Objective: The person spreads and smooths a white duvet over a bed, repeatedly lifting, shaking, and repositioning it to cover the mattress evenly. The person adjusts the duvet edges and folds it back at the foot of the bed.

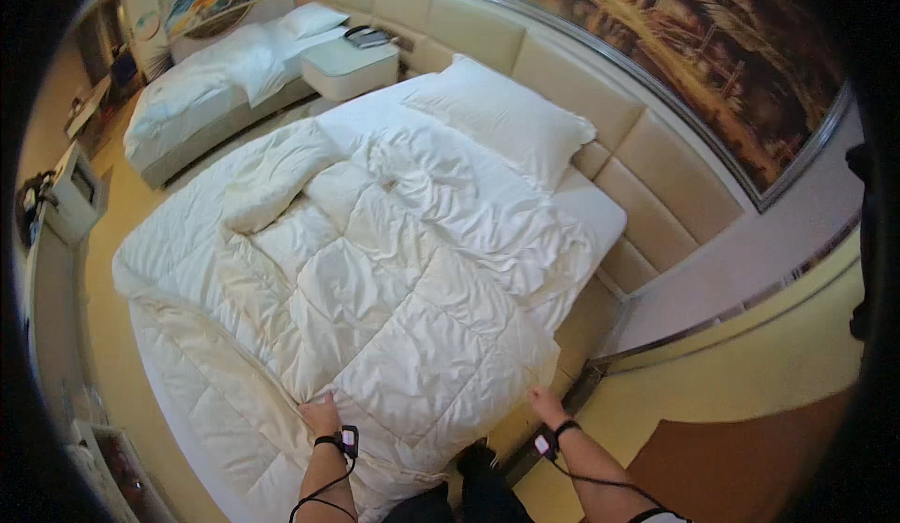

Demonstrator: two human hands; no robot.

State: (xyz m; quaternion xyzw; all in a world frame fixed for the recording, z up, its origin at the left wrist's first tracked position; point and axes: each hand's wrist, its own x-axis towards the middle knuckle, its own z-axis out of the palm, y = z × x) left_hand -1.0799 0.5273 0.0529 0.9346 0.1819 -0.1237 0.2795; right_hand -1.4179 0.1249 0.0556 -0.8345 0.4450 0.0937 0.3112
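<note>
A white quilted duvet lies rumpled and partly folded over the near bed. My left hand grips a fold of it at the lower middle. At the duvet's right corner, my right hand pinches the edge between closed fingers. Beyond the quilt, a crumpled white sheet or cover is bunched up below a white pillow, which rests near the headboard. Both wrists wear black straps with small devices and cables.
A padded beige headboard runs behind the bed. Farther left stand a white nightstand with a dark item on it and a second bed. A brown surface lies at the lower right; the wall borders the bed's right side.
</note>
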